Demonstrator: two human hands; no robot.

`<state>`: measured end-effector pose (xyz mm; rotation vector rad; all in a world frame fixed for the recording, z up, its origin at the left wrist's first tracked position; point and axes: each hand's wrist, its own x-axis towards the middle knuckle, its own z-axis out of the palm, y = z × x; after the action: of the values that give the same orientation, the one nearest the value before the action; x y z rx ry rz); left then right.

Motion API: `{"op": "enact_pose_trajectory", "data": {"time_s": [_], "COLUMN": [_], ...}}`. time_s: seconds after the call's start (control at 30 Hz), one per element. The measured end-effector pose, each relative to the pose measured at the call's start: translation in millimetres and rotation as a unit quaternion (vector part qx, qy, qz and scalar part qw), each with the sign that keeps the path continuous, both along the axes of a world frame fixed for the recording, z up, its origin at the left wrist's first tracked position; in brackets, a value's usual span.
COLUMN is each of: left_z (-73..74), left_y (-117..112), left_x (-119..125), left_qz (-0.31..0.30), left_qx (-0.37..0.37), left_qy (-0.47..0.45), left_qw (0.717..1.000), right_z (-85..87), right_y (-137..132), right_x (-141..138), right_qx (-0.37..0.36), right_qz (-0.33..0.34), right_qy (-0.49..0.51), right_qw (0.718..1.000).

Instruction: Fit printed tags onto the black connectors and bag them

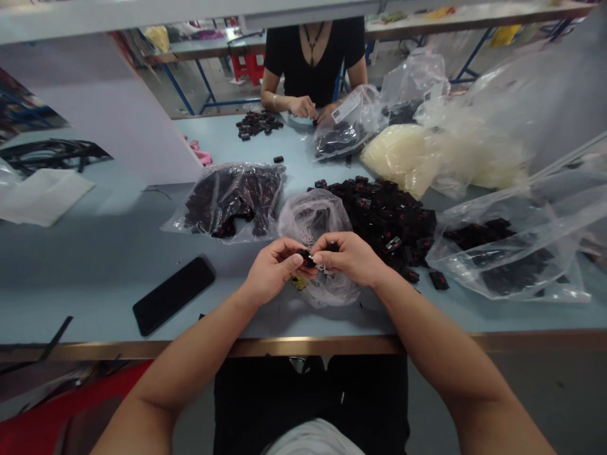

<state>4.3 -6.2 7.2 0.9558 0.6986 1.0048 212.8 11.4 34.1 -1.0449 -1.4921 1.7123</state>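
My left hand (pixel 272 270) and right hand (pixel 348 258) are close together and mostly closed, with fingers and thumbs curled in, pinching a small black piece (pixel 307 258) between them. The piece is largely hidden by my fingers, so I can't tell exactly what it is. Some small metallic bits (pixel 325 270) show just below it, but it's unclear whether they're attached. My hands are right over a clear plastic bag (pixel 313 221) lying on a pale blue workbench (pixel 95 284). Just behind my right hand is a heap of black pieces with red labels (pixel 379 212), with a loose one (pixel 439 280) at its front edge. To the left, a full clear bag of similar black pieces (pixel 227 199) lies on the bench, and a black smartphone (pixel 173 295) is nearer the bench edge. To the right is another clear bag holding black pieces (pixel 502 253). Farther back is a bag of cream-coloured material (pixel 398 158). Across the bench, a co-worker's hands (pixel 303 107) are together at the bench, beside a bag of dark pieces (pixel 341 136) and near a smaller black pile (pixel 256 123).
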Motion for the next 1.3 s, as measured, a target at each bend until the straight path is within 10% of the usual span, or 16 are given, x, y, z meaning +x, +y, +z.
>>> {"op": "enact_pose_trajectory", "data": {"time_s": [0.73,1.3], "left_z": [-1.7,8.3], "left_y": [0.7,-1.5], "left_x": [-3.2,-5.3], "left_qz": [0.007,-0.004], "left_qx": [0.022,0.026], "left_qy": [0.041,-0.019], "left_qw": [0.999,0.999], "right_z": [4.3,1.1], "right_y": [-0.4,0.9], "right_x": [1.3,7.5], "right_qx": [0.132,0.071], "right_qz": [-0.030,-0.088], "right_qy": [-0.060,-0.014], "right_qw": [0.989,0.993]}}
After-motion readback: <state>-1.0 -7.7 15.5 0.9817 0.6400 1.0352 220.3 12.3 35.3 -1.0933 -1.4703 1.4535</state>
